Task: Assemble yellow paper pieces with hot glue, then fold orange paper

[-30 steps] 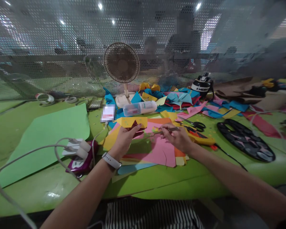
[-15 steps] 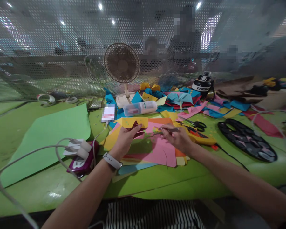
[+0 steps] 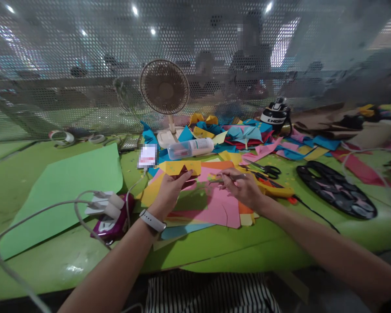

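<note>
My left hand (image 3: 170, 191), with a white band on its wrist, pinches a folded yellow paper piece (image 3: 182, 167) between thumb and fingers. Dark red shows beneath the yellow. To the right, my right hand (image 3: 243, 188) is closed around slim metal tweezers (image 3: 215, 181), whose tips point left toward the yellow piece. A tiny yellow bit appears near the tips; I cannot tell whether they grip it. Under both hands lies a pink sheet (image 3: 223, 211) on a stack of coloured papers, with small scraps scattered on top.
Scissors (image 3: 271, 171), a yellow-handled tool (image 3: 280, 190) with a black cord and a black palette (image 3: 337, 189) lie right. A clear bottle (image 3: 192, 148), fan (image 3: 164, 87) and coloured paper scraps (image 3: 244, 134) stand behind. Left are a green sheet (image 3: 71, 187) and a purple power strip (image 3: 112, 226).
The whole view has shifted slightly. Both hands keep almost the same place and hold, with the tweezers still close to the yellow paper.
</note>
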Available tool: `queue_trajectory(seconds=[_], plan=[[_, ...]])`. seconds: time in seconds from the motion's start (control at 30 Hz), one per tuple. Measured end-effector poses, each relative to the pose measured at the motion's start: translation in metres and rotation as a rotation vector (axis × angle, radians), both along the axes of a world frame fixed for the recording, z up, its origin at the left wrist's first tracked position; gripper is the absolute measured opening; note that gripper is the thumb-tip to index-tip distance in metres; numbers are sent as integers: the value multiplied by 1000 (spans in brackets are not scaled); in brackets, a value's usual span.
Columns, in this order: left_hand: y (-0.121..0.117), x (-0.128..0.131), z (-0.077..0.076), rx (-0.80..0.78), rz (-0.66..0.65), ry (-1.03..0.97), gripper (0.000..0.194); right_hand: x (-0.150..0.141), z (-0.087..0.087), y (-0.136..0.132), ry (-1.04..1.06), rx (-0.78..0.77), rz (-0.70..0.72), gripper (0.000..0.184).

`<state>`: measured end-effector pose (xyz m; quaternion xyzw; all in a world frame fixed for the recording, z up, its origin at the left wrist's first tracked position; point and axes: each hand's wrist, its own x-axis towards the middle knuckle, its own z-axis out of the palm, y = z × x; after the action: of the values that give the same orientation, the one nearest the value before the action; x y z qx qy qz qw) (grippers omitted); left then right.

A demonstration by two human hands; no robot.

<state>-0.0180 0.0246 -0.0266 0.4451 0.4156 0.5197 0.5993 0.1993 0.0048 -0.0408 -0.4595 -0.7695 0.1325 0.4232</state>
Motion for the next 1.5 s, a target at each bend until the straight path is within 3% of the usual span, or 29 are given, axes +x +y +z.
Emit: queue_trajectory(seconds=[1.5], plan=[[-2, 3, 3, -7, 13, 9, 20, -2, -5, 2, -119, 92, 28, 28]])
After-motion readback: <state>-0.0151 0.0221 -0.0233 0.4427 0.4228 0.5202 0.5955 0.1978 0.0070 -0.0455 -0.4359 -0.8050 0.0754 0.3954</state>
